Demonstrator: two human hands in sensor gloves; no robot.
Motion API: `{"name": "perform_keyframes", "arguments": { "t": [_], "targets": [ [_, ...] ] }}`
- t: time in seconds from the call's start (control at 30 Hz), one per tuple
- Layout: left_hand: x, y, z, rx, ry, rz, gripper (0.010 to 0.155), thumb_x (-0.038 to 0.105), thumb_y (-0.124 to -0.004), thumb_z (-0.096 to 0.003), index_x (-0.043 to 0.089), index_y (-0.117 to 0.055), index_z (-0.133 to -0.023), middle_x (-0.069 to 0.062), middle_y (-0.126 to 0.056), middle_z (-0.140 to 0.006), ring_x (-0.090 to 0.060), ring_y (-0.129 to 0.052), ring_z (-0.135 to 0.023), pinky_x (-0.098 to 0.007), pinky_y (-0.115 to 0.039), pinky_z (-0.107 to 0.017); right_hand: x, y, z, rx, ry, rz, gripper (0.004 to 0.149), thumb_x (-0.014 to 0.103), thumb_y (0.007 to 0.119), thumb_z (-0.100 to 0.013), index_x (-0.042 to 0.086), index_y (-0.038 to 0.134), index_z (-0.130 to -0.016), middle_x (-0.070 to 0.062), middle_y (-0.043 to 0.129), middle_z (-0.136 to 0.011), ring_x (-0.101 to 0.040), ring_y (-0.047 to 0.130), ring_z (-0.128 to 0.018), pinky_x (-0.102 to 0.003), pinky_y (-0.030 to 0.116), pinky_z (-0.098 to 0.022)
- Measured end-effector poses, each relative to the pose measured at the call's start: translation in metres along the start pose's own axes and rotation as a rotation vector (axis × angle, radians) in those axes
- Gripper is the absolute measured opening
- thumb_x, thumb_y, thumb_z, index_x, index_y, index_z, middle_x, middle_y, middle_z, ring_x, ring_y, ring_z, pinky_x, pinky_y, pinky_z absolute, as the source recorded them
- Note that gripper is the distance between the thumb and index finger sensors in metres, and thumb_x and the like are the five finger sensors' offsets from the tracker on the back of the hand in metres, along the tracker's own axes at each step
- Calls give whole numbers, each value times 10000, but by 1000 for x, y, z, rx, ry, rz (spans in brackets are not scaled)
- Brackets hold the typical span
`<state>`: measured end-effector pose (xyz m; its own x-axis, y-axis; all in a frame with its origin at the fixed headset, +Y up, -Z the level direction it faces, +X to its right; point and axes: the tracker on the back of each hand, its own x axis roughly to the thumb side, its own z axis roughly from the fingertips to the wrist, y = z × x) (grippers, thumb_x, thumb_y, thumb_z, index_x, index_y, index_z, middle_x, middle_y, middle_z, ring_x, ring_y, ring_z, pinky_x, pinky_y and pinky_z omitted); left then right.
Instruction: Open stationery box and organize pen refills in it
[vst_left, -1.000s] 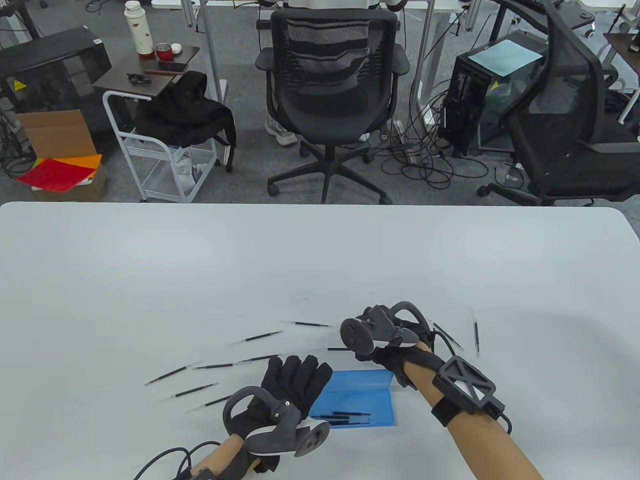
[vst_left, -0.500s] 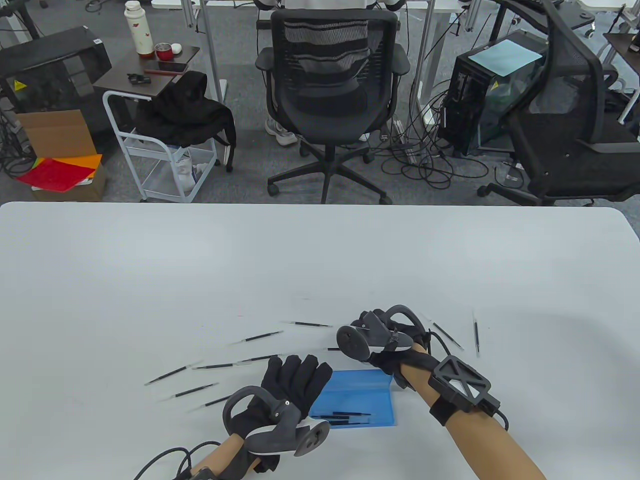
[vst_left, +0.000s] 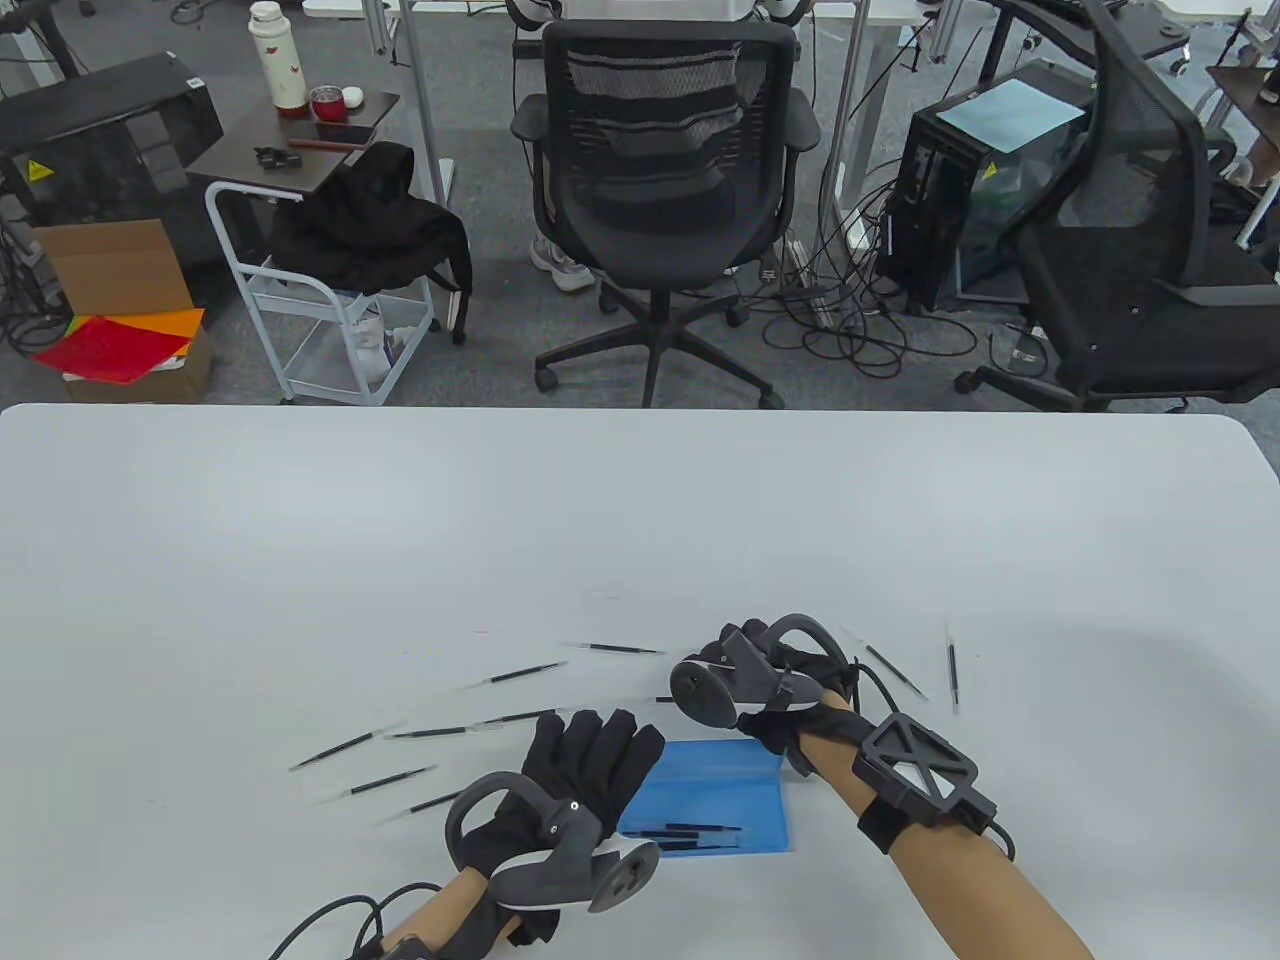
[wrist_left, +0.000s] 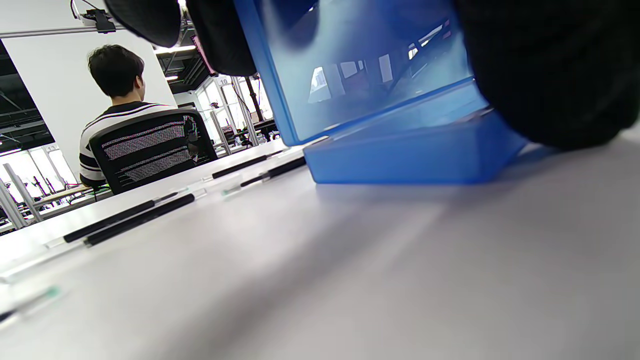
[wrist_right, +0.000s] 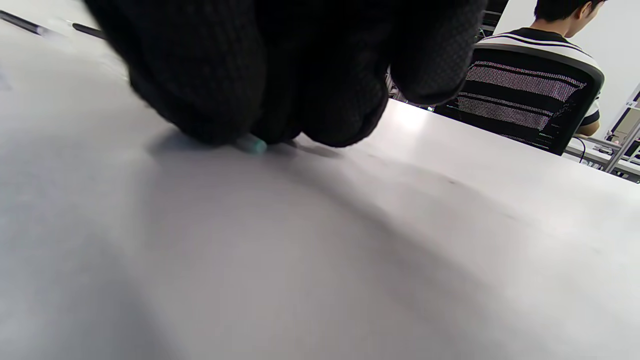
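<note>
The blue stationery box lies open near the table's front edge, with a few black pen refills inside. My left hand lies with straight fingers over the box's left end; in the left wrist view the box's raised lid stands against those fingers. My right hand is just beyond the box, fingertips down on the table. In the right wrist view its curled fingers pinch a refill whose teal tip pokes out. Only that refill's end shows from above.
Several loose refills lie left of the box, such as a far refill and a near-left refill. Two more refills lie right of my right hand. Beyond the table a person sits in a black office chair.
My right hand has shifted slightly left and lower over the refill beyond the box, covering more of it. The left hand and the box have not moved.
</note>
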<state>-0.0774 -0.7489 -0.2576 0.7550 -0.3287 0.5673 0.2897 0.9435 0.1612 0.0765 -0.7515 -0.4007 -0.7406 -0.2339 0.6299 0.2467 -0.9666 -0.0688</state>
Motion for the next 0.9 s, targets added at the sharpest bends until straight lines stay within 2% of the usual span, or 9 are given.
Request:
{"name": "perform_keyframes", "arguments": {
  "t": [0.4, 0.63, 0.77, 0.9],
  "targets": [
    [0, 0, 0, 0, 0, 1, 1245, 668, -788, -337, 114, -40, -1164, -202, -254, -1250, -488, -526, -1115, -691, -485, -783, 2, 0, 2, -13, 1, 44, 523, 320, 956, -372, 262, 801, -868, 84, 1034, -675, -219, 1045, -653, -551, 810, -676],
    [-1, 0, 0, 0, -1, 4, 1245, 669, -788, -338, 114, -39, -1163, -202, -250, -1251, -488, -522, -1116, -692, -483, -783, -6, -3, 4, -30, 22, 4, 532, 321, 956, -369, 256, 795, -872, 67, 1038, -683, -230, 1042, -650, -555, 810, -670],
    [-1, 0, 0, -2, -1, 6, 1247, 669, -789, -336, 112, -40, -1163, -202, -251, -1251, -489, -521, -1115, -692, -484, -782, -11, -16, 12, -80, 21, -18, 550, 328, 955, -364, 243, 788, -881, 47, 1028, -697, -243, 1031, -659, -559, 808, -668],
    [-1, 0, -1, -3, -1, 7, 1246, 671, -788, -337, 114, -40, -1163, -202, -249, -1251, -488, -519, -1117, -692, -482, -783, -15, -39, 27, -155, 18, -10, 558, 330, 955, -362, 237, 784, -886, 37, 1020, -707, -252, 1019, -670, -561, 802, -672]
  ]
}}
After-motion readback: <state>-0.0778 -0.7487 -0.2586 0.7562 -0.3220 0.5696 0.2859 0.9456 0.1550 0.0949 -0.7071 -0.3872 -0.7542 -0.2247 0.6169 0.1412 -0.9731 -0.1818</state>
